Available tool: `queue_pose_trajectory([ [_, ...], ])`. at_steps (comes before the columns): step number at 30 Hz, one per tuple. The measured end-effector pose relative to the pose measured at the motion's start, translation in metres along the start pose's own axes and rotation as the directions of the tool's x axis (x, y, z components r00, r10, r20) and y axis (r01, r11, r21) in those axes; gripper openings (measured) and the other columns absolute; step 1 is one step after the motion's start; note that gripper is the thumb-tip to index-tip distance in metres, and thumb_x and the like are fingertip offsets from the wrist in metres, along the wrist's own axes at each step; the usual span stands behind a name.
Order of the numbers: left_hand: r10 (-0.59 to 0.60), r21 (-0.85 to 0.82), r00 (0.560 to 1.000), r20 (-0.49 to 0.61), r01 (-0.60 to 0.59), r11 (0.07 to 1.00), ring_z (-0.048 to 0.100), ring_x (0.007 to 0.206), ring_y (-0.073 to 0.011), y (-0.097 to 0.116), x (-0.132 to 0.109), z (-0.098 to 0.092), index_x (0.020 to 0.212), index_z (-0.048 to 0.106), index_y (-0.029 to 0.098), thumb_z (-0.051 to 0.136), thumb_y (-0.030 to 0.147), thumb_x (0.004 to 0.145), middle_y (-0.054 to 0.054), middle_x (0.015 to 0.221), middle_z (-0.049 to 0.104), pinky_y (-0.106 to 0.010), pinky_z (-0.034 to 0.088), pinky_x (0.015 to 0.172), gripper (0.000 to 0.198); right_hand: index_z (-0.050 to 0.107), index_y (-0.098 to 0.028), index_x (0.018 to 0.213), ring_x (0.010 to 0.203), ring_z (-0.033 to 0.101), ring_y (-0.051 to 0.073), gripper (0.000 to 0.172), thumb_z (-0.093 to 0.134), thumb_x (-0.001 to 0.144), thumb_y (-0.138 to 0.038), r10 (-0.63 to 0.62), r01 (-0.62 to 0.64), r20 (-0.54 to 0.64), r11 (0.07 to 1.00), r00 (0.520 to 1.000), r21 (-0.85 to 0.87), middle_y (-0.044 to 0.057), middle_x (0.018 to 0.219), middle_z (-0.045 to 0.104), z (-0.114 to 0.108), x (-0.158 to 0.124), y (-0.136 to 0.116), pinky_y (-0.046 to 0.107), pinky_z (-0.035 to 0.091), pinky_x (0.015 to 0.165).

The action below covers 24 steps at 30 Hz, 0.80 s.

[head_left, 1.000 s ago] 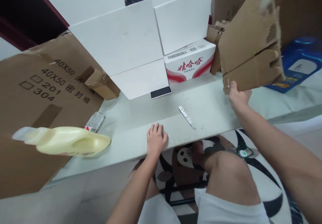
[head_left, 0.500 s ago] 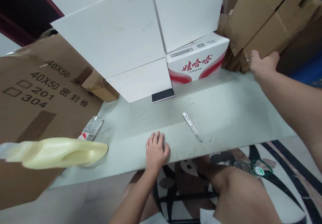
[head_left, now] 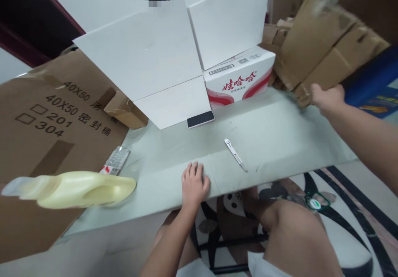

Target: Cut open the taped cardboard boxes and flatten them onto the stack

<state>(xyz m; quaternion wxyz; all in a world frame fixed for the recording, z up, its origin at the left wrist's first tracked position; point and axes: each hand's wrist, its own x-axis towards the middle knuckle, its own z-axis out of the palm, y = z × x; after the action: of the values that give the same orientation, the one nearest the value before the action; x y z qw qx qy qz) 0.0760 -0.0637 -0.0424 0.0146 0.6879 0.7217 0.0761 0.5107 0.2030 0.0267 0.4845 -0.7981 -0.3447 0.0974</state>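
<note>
On the right, my right hand is closed on the lower edge of a flattened cardboard box, which leans at a tilt over the table's right end. The thumb shows on the near side; the other fingers are mostly behind the cardboard. My left hand lies flat near the front edge of the pale table, fingers stretched out, holding nothing. To its right lies a white utility knife with its blade out, touched by neither hand. Farther back, a dark-screened phone rests against a white panel.
A white and red carton stands at the back beside the white panels. At the left are a pale yellow bottle, a clear plastic packet, a small brown box and a large printed carton.
My right hand has pulled the flattened cardboard toward me, and it has come away from the stack behind, showing more of the blue thing at the right. My left hand has stayed in place.
</note>
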Motion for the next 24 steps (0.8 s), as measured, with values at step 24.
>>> queue_pose_trajectory([
  [24,0.005,0.045,1.0,0.018,-0.005,0.999,0.043,0.143,-0.0341,0.002,-0.003,-0.005,0.136,0.062,0.014,0.047,0.027,0.093,-0.014,0.148,0.056,-0.051,0.036,0.117,0.047,0.068,0.015,0.111,0.102,0.072,0.025,0.052,0.064,0.088,-0.031,-0.313,0.325,0.093,0.93,0.945,-0.175,0.035,0.103,0.07,0.032,0.014,-0.085,0.032,0.04,0.066],
])
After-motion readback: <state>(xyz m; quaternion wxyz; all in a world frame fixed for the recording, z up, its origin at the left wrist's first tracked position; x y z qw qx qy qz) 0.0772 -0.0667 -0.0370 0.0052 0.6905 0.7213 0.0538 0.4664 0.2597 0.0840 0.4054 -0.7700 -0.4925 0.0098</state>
